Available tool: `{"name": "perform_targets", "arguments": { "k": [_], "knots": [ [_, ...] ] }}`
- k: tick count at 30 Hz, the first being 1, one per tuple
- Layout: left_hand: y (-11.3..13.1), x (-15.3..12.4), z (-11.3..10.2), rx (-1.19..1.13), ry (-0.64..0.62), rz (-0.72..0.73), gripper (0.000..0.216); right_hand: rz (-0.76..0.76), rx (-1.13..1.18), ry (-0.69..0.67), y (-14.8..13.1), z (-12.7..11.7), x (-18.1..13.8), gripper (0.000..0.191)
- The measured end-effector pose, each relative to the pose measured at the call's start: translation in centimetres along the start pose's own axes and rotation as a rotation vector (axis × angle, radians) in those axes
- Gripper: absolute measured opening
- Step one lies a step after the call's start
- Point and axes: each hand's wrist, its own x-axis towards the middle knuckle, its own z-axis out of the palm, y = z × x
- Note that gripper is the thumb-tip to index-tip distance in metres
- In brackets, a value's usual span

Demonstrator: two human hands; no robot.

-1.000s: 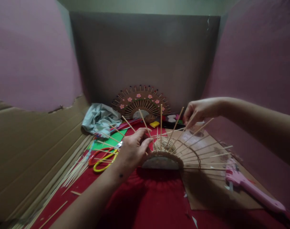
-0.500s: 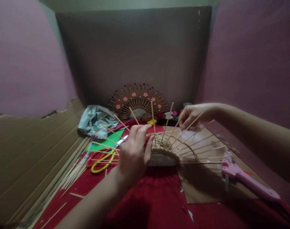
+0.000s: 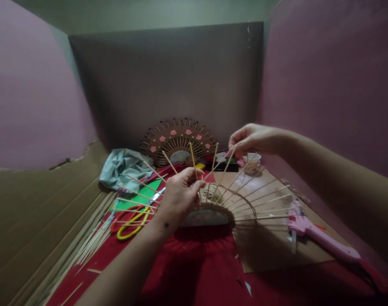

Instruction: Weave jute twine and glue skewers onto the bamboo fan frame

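A half-round fan frame with thin wooden sticks spreading from its rim stands on the red cloth. My left hand is at the middle of it, thumb and forefinger pinched around an upright stick. Raised above the right-hand sticks, my right hand has its fingertips closed on a strand of twine, which slants down to the left fingertips. Twine woven between the sticks forms an arc on the right side. Behind the frame lies a ball of twine, partly hidden by sticks.
Scissors with red and yellow handles lie left, near loose sticks and a crumpled cloth. A pink glue gun rests on a brown board at right. A flowered fan and a cup stand behind.
My right hand has lifted up and away from between the sticks, drawing the twine taut. My left hand stays at the middle sticks. The view has shifted slightly.
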Motion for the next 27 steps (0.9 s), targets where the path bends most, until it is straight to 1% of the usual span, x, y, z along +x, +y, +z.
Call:
{"name": "perform_targets", "arguments": {
  "k": [2, 4, 8, 11, 16, 21, 24, 27],
  "knots": [
    [0.1, -0.1, 0.1, -0.042, -0.003, -0.023, 0.016, -0.049, 0.029, 0.065, -0.9, 0.0, -0.2, 0.022],
    [0.3, -0.1, 0.1, -0.054, -0.005, -0.036, 0.016, -0.106, 0.025, 0.099, -1.6, 0.1, -0.3, 0.022],
    [0.4, -0.1, -0.1, -0.088, -0.018, -0.066, 0.016, -0.172, -0.056, 0.118, -2.3, 0.4, -0.3, 0.026],
    [0.3, -0.1, -0.1, -0.088, -0.021, -0.044, 0.017, -0.193, -0.098, 0.133, -2.6, 0.7, -0.2, 0.03],
    [0.1, -0.3, -0.2, -0.107, -0.041, -0.031, 0.023, -0.172, -0.143, 0.128, -2.8, 0.8, 0.1, 0.03],
    [-0.4, -0.7, -0.3, -0.086, -0.058, 0.033, 0.029, -0.17, -0.112, 0.154, -2.3, 0.5, 0.0, 0.03],
    [-0.4, -0.9, -0.3, -0.088, -0.065, 0.037, 0.028, -0.139, -0.11, 0.167, -2.0, 0.4, 0.0, 0.028],
    [-0.2, -0.9, -0.3, -0.102, -0.053, 0.012, 0.024, -0.139, -0.136, 0.15, -1.8, 0.3, 0.0, 0.028]
  ]
}}
